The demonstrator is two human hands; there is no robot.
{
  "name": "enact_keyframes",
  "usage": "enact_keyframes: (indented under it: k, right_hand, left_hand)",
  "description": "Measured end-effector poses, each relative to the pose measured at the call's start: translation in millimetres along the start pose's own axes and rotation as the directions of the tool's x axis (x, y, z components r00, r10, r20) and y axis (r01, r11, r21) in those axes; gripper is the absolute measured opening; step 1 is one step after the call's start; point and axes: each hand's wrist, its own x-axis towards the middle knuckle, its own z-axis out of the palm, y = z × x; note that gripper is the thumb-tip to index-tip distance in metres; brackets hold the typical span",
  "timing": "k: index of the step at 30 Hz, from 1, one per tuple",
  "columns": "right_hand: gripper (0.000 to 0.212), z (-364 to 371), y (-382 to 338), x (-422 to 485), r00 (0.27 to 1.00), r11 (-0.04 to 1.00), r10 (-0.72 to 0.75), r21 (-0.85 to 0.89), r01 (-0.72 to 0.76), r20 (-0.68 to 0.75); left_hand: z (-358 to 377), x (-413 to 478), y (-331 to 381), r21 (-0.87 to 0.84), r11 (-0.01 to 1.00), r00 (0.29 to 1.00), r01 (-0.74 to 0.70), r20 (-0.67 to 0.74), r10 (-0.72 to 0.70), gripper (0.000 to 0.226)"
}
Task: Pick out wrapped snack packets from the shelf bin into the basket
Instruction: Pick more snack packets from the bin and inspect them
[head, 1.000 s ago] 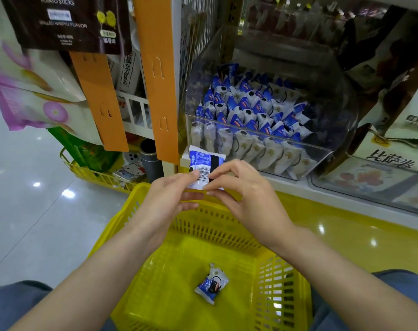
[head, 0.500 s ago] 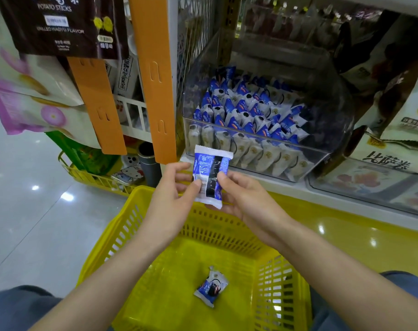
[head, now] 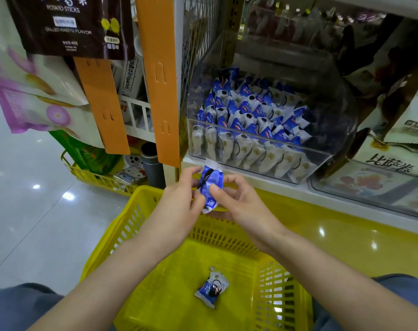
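— Shop shelving fills the background, with glossy floor tiles (head: 36, 211) to the left. We note one clear shelf bin (head: 332, 144) on the shelf ledge and one yellow basket (head: 126, 225) directly below and in front of it. Where is the working item?

— We locate the held packet (head: 209, 185) between both hands, above the basket's far rim and just in front of the bin's lower edge. Our left hand (head: 181, 206) pinches its left edge. Our right hand (head: 239, 201) pinches it from the right, thumb on the front face. Neither hand is free.

— Orientation?

— Long axis near upright, leaning slightly, white crimped end uppermost.

— Which relation governs the coming move?

— The basket floor lies below the hands and nearer our body. We judge that the deposit calls for a short lowering toward us, then a release. Both hands are equally near the basket, so either can carry the packet once the other lets go. The bin lies up and to the right, so the right hand is nearer for a further pick.

— Count, please.

— Held packet: one. One loose packet (head: 211, 289) lies on the basket floor, well apart from the hands. The bin packets (head: 246, 120) stand in overlapping rows, and we cannot give an exact figure. A second basket (head: 88, 173), also yellow, stands at the left.
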Motion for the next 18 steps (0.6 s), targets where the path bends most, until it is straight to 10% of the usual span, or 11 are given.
enact_keyframes:
  k: [8, 18]
  right_hand:
    - [0.025, 1.5, 2.7, 1.8, 0.997, 0.985, -0.009, -0.172, 0.022, 0.074]
    - [0.021, -3.0, 4.4, 6.6, 1.0, 0.988, -0.022, -0.153, 0.02, -0.014]
  left_hand:
    - [-2.5, 2.8, -6.6, 0.223, 0.972, 0.995, -0.068, -0.051, 0.081, 0.027]
    - [2.6, 4.5, 0.3, 0.059, 0.998, 0.998, -0.005, 0.061, 0.001, 0.031]
